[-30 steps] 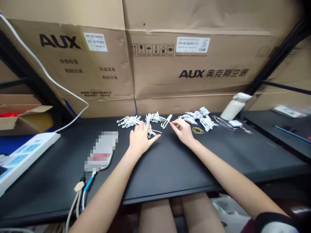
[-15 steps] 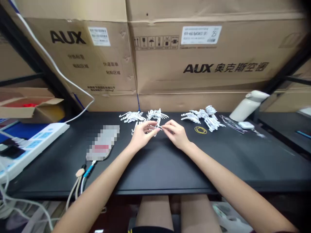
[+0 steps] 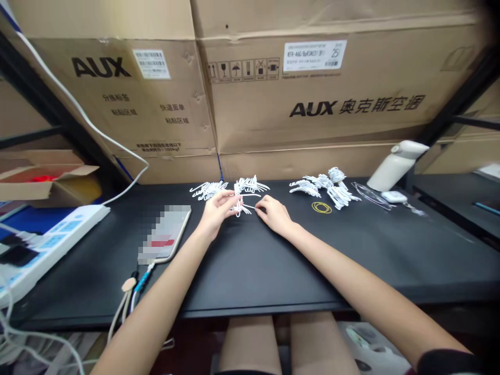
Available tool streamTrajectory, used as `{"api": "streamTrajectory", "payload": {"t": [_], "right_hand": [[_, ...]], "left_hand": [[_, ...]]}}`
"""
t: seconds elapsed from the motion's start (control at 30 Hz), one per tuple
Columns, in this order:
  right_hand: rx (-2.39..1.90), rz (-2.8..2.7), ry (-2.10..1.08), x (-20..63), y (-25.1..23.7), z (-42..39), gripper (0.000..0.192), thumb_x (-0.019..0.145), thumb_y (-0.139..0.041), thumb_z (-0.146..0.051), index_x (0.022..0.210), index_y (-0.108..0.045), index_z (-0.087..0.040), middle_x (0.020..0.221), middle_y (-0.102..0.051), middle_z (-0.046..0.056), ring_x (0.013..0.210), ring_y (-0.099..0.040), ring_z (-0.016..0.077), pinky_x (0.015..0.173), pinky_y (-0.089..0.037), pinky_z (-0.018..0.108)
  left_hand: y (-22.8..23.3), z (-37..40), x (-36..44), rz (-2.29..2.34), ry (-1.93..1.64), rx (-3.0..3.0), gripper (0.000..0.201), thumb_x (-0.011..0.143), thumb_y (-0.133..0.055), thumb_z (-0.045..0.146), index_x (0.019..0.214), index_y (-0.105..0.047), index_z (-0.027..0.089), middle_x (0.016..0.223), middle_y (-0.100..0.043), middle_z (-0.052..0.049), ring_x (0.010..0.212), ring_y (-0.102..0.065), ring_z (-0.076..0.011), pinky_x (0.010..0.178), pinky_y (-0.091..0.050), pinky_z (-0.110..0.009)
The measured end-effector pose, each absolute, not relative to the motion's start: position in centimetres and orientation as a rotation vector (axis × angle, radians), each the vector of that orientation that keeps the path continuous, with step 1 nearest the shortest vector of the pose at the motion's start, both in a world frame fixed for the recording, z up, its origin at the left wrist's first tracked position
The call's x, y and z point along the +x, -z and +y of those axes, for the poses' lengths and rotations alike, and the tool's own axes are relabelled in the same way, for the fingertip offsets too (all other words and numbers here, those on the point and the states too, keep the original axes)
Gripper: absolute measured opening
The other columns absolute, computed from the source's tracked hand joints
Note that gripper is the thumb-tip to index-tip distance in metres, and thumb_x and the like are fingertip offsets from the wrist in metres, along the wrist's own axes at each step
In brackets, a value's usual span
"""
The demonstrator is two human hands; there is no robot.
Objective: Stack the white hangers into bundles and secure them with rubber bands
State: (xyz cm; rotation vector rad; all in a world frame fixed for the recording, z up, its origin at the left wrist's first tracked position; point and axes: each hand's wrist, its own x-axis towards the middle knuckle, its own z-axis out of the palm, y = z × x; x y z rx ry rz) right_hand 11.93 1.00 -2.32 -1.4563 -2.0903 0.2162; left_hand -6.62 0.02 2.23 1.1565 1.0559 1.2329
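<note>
A: And with the left hand [image 3: 215, 212]?

B: Closed at the fingertips, pinching white hooked pieces [image 3: 236, 188] between thumb and fingers, near the middle of the surface [image 3: 250, 265]. Too small and crowded to count.

A: And with the right hand [image 3: 276, 214]?

B: Near the left one, low over the surface, with thumb and forefinger together on the tip of a thin white strand [image 3: 249, 206]. Hard to tell whether joined to the pinched pieces.

A: More of the same close by?

B: Yes. Just behind the left hand, a loose left heap [image 3: 207, 188] of white hooks; to the right of that, a middle heap [image 3: 253, 184], equally loose. Farther right, well apart from the left hand, tighter white bundles [image 3: 339, 197], some touching.

A: Anything around those?

B: In front, yellow bands [image 3: 322, 212], flat, in thin overlapping loops. Past the bundles, a small white case [image 3: 394, 197], and behind it a pale bottle [image 3: 394, 169].

A: And over on the left side?

B: A phone [image 3: 180, 235], flat, screen pixelated, with a cable [image 3: 144, 278] at the near end. Farther left, a white power strip [image 3: 74, 226]; behind that, an open carton [image 3: 25, 188] with something red inside.

A: At the back?

B: Upright cardboard [image 3: 250, 114], printed with "AUX" in two places.
</note>
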Motion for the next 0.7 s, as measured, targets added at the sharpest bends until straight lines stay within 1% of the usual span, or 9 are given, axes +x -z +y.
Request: {"api": "streamTrajectory", "payload": {"t": [0.13,0.23,0.37,0.43,0.5,0.57,0.63,0.7], "right_hand": [[-1.523,-2.147,-0.157,12.1,1.9,0.9,0.014,0.088,-0.051,-0.023,0.086,-0.065,-0.020,0.091,-0.060,0.006,0.078,-0.058,0.0175,0.063,-0.041,0.026],[-1.539,-2.179,-0.157,13.2,1.7,0.9,0.013,0.088,-0.050,-0.019,0.085,-0.062,-0.017,0.089,-0.059,0.008,0.079,-0.058,0.0178,0.066,-0.042,0.026],[-1.471,-2.182,-0.268,15.9,1.3,1.3,0.011,0.086,-0.048,-0.013,0.079,-0.057,-0.015,0.083,-0.059,0.008,0.072,-0.057,0.0159,0.069,-0.045,0.028],[-1.456,-2.088,-0.420,17.4,1.0,1.8,0.010,0.085,-0.049,-0.015,0.076,-0.054,-0.015,0.072,-0.058,0.005,0.064,-0.056,0.0146,0.063,-0.046,0.027],[-1.400,-1.900,-0.667,18.5,0.7,2.3,0.010,0.085,-0.051,-0.021,0.077,-0.052,-0.016,0.066,-0.057,0.002,0.056,-0.055,0.0130,0.054,-0.046,0.026],[-1.291,-1.698,-0.845,19.0,0.4,2.5,0.017,0.083,-0.057,-0.031,0.076,-0.051,-0.016,0.066,-0.057,0.002,0.053,-0.055,0.0119,0.049,-0.047,0.025],[-1.180,-1.571,-0.928,19.1,0.3,2.2,0.026,0.079,-0.062,-0.040,0.075,-0.052,-0.016,0.067,-0.057,0.002,0.053,-0.056,0.0116,0.049,-0.049,0.025],[-1.102,-1.518,-0.947,19.0,0.4,1.3,0.031,0.076,-0.065,-0.045,0.076,-0.054,-0.016,0.066,-0.056,0.001,0.055,-0.056,0.0118,0.051,-0.051,0.026]], "left_hand": [[-1.8,0.1,-6.5,1.053,-1.179,1.211,0.040,0.064,-0.076,0.035,0.094,-0.058,0.015,0.093,-0.069,-0.008,0.090,-0.067,-0.0217,0.080,-0.054,-0.037],[-1.8,0.1,-6.6,1.062,-1.157,1.229,0.041,0.065,-0.076,0.036,0.095,-0.058,0.015,0.094,-0.069,-0.007,0.092,-0.067,-0.0212,0.080,-0.054,-0.035],[-1.9,0.0,-6.6,1.084,-1.128,1.272,0.041,0.066,-0.075,0.038,0.096,-0.059,0.016,0.096,-0.068,-0.007,0.094,-0.066,-0.0211,0.079,-0.052,-0.032],[-1.9,-0.1,-6.6,1.094,-1.115,1.302,0.042,0.066,-0.075,0.039,0.097,-0.059,0.015,0.097,-0.068,-0.008,0.094,-0.066,-0.0214,0.078,-0.052,-0.031],[-1.9,-0.2,-6.5,1.092,-1.096,1.330,0.045,0.066,-0.075,0.040,0.100,-0.059,0.015,0.098,-0.067,-0.009,0.093,-0.066,-0.0220,0.077,-0.052,-0.032],[-1.8,-0.4,-6.4,1.068,-1.066,1.356,0.048,0.066,-0.076,0.038,0.104,-0.058,0.015,0.098,-0.067,-0.010,0.090,-0.067,-0.0221,0.077,-0.051,-0.033],[-1.7,-0.6,-6.2,1.037,-1.024,1.383,0.052,0.066,-0.077,0.036,0.109,-0.057,0.014,0.098,-0.067,-0.010,0.087,-0.067,-0.0213,0.080,-0.051,-0.035],[-1.7,-0.8,-5.9,1.029,-0.979,1.399,0.055,0.064,-0.078,0.033,0.111,-0.058,0.014,0.099,-0.066,-0.009,0.085,-0.068,-0.0202,0.084,-0.049,-0.035]]}}
